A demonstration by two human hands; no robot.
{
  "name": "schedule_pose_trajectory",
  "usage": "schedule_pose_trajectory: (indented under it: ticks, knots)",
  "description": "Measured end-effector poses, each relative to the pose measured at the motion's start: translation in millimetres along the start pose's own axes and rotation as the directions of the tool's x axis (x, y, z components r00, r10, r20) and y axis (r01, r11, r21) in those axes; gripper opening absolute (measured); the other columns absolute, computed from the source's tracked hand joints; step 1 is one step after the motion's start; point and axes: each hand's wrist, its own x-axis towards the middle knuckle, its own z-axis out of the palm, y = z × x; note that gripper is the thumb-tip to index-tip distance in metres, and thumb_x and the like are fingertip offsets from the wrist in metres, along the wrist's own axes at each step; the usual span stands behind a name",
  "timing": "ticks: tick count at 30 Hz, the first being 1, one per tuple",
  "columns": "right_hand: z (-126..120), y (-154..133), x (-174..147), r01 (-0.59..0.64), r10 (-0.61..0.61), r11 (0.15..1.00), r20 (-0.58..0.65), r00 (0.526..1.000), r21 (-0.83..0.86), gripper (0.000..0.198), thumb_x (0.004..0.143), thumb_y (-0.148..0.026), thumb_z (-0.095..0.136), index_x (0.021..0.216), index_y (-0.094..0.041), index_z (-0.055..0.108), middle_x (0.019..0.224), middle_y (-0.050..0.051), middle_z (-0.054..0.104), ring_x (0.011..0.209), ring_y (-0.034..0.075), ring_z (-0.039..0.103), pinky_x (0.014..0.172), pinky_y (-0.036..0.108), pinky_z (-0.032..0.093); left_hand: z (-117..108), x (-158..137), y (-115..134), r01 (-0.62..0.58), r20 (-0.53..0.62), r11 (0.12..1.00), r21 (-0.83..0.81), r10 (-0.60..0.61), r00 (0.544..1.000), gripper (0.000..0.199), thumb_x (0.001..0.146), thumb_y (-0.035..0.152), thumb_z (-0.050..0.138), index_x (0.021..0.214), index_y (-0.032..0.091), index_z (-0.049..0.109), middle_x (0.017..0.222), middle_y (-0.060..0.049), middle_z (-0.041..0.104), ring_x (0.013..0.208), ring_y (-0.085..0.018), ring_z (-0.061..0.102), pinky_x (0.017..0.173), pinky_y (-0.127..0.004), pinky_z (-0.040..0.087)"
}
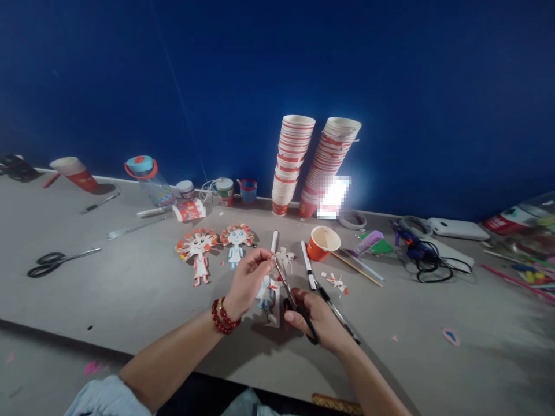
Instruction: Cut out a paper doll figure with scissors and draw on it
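Note:
My right hand (318, 318) grips a pair of black-handled scissors (284, 277), its fingers in the handles and the blades pointing up and away. My left hand (251, 280) is pinched closed at the blade tips; whatever sits between its fingers is too small to make out. Beneath my hands lies a paper doll cutout (263, 293) in blue, partly hidden. Two more doll cutouts lie to the left, one with a red dress (200, 266) and one in blue (235, 254), both with curled paper hair. Paper scraps (286, 257) are scattered just beyond the blades.
Two tall stacks of paper cups (292, 156) (332, 153) stand against the blue wall. An orange cup (323, 242), a marker (309, 266) and a black pen (338, 312) are right of centre. Other scissors (60, 261) and a bottle (150, 179) are left; a glue gun (410, 240) lies right.

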Motion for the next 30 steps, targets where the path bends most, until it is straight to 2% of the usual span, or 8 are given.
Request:
schedule_pose_trajectory:
  ticks: [5, 8, 11, 13, 15, 20, 25, 30]
  knots:
    - [-5, -5, -3, -0.032, 0.033, 0.995, 0.009, 0.999, -0.098, 0.050, 0.071, -0.064, 0.071, 0.069, -0.020, 0.047, 0.059, -0.002, 0.056, 0.053, 0.013, 0.049, 0.047, 0.022, 0.033, -2, 1, -2, 0.001, -0.101, 0.995, -0.099, -0.011, 0.995, 0.011, 0.078, 0.029, 0.061, 0.076, 0.019, 0.057, 0.072, 0.002, 0.055, 0.068, -0.012, 0.051, 0.068, -0.023, 0.042]
    - [-11, -10, -7, 0.015, -0.005, 0.984, 0.061, 0.998, -0.179, 0.050, 0.067, -0.061, 0.075, 0.064, -0.020, 0.047, 0.056, -0.004, 0.050, 0.051, 0.011, 0.043, 0.045, 0.021, 0.029, -3, 4, -1, -0.035, -0.153, 0.984, -0.172, 0.009, 0.988, 0.010, 0.078, 0.029, 0.061, 0.078, 0.020, 0.057, 0.074, 0.002, 0.058, 0.071, -0.013, 0.055, 0.074, -0.027, 0.046]
    - [-12, -13, -10, 0.086, -0.079, 0.994, 0.087, 0.993, -0.074, 0.051, 0.067, -0.062, 0.075, 0.064, -0.019, 0.048, 0.058, -0.003, 0.052, 0.053, 0.011, 0.044, 0.047, 0.022, 0.032, -3, 7, -1, -0.068, -0.192, 0.959, -0.274, 0.014, 0.981, 0.011, 0.076, 0.028, 0.063, 0.077, 0.021, 0.056, 0.073, 0.003, 0.057, 0.070, -0.012, 0.055, 0.073, -0.027, 0.047]
    - [-7, -15, -11, 0.132, -0.132, 0.989, -0.004, 0.991, 0.062, 0.047, 0.069, -0.061, 0.074, 0.073, -0.019, 0.052, 0.067, 0.001, 0.060, 0.057, 0.014, 0.050, 0.052, 0.024, 0.038, -1, 6, -3, -0.080, -0.205, 0.944, -0.320, 0.013, 0.979, 0.011, 0.075, 0.027, 0.066, 0.077, 0.020, 0.057, 0.074, 0.003, 0.057, 0.071, -0.012, 0.055, 0.073, -0.027, 0.047]
    - [0, -17, -10, 0.189, -0.162, 0.973, -0.187, 0.969, 0.134, 0.043, 0.071, -0.055, 0.075, 0.085, -0.020, 0.055, 0.077, 0.004, 0.064, 0.058, 0.014, 0.051, 0.054, 0.026, 0.041, 2, 3, -5, -0.073, -0.197, 0.937, -0.343, 0.005, 0.980, 0.012, 0.075, 0.027, 0.068, 0.078, 0.020, 0.059, 0.078, 0.002, 0.059, 0.073, -0.011, 0.055, 0.075, -0.026, 0.047]
    - [14, -32, 0, 0.214, -0.215, 0.975, -0.472, 0.855, -0.056, 0.028, 0.076, -0.037, 0.075, 0.090, -0.022, 0.055, 0.076, 0.001, 0.061, 0.051, 0.012, 0.042, 0.048, 0.025, 0.038, 12, -10, -8, 0.006, -0.112, 0.922, -0.387, -0.053, 0.992, 0.014, 0.074, 0.027, 0.071, 0.078, 0.021, 0.059, 0.085, 0.002, 0.061, 0.079, -0.012, 0.058, 0.079, -0.027, 0.047]
    - [21, -49, 12, 0.121, -0.221, 0.971, -0.572, 0.790, -0.207, 0.026, 0.076, -0.031, 0.072, 0.087, -0.022, 0.050, 0.056, -0.007, 0.045, 0.045, 0.010, 0.038, 0.044, 0.023, 0.033, 17, -18, -3, 0.017, -0.052, 0.895, -0.445, -0.045, 0.998, 0.015, 0.074, 0.028, 0.072, 0.075, 0.020, 0.059, 0.089, 0.001, 0.061, 0.082, -0.013, 0.060, 0.083, -0.028, 0.047]
    - [29, -48, 20, 0.283, -0.277, 0.954, -0.635, 0.721, -0.095, 0.023, 0.079, -0.031, 0.066, 0.081, -0.022, 0.045, 0.071, -0.001, 0.056, 0.057, 0.013, 0.052, 0.050, 0.023, 0.041, 17, -20, -4, 0.028, -0.049, 0.869, -0.494, -0.060, 0.997, 0.013, 0.073, 0.025, 0.074, 0.073, 0.019, 0.063, 0.095, 0.001, 0.059, 0.082, -0.010, 0.057, 0.079, -0.023, 0.046]
